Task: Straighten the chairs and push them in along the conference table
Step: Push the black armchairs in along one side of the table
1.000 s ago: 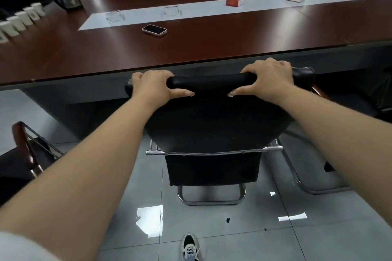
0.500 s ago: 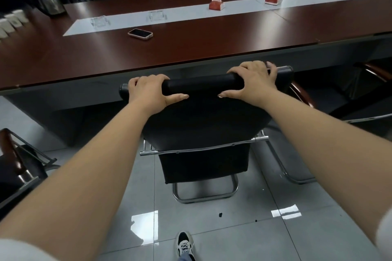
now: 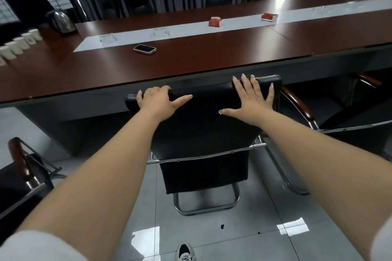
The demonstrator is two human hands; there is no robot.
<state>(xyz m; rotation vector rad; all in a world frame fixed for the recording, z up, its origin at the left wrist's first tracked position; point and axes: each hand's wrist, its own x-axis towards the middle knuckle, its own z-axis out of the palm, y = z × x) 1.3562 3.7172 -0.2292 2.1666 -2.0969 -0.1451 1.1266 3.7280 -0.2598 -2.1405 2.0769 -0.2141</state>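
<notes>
Head view: chair (image 3: 203,125) seat hidden under tabletop (image 3: 191,65) edge. Left hand (image 3: 161,101) grip curls over the chair's top rail; right hand (image 3: 252,99) lies spread flat against the back, fingers straight.

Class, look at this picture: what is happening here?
A person stands behind a black chair at a long conference table. The left hand grips the top of the backrest; the right hand lies flat on it with its fingers spread. The chair's back is close to the table edge. A phone lies on the table.
</notes>
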